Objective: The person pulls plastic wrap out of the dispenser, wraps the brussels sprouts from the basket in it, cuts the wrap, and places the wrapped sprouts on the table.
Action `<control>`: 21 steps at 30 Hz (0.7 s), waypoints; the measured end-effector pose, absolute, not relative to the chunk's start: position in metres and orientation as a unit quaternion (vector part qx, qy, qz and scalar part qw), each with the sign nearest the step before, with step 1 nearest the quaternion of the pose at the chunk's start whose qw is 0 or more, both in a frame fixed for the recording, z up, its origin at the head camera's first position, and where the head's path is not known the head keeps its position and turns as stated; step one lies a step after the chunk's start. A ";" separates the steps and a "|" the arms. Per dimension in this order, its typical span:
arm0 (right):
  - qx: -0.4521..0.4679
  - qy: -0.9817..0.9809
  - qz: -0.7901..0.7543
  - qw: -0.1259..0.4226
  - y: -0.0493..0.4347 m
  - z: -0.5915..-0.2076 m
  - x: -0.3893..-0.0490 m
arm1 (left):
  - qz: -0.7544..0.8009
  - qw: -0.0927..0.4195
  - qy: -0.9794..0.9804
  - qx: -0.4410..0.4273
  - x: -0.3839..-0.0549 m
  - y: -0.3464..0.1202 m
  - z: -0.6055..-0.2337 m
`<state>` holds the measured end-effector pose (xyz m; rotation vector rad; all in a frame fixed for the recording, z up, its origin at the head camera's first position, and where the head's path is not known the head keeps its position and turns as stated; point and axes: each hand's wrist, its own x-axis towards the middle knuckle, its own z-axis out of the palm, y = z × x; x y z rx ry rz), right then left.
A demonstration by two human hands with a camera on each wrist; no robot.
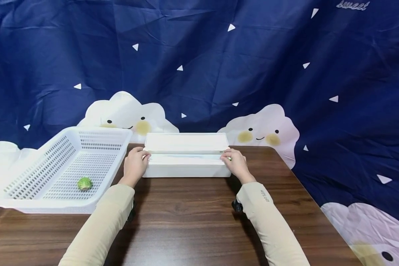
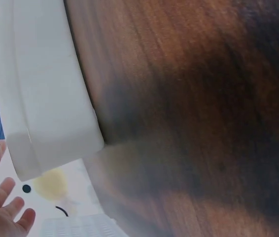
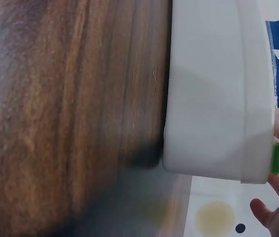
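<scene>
A long white cling film dispenser (image 1: 186,170) lies crosswise on the table, its lid (image 1: 186,141) raised at the back. Clear film shows as a faint bluish strip along its opening. At the left end, my left hand (image 1: 135,165) pinches the film's edge between thumb and forefinger, the other fingers (image 2: 12,207) fanned out. My right hand (image 1: 236,165) pinches at the right end in the same way. Beside the right fingers, a small green tab (image 3: 276,158) sticks out at the dispenser's corner.
To the left stands a white slotted plastic basket (image 1: 119,162) with one small green Brussels sprout (image 1: 84,183) in it. Brown wooden table (image 1: 186,221) stretches in front of the dispenser. A dark blue curtain (image 1: 199,74) with clouds hangs behind.
</scene>
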<state>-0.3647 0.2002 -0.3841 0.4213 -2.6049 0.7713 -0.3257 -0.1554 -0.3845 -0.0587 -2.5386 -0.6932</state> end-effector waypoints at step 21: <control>0.134 -0.903 0.334 0.235 0.192 -0.374 -0.374 | -0.294 0.250 -0.922 0.016 -0.332 -0.155 -0.374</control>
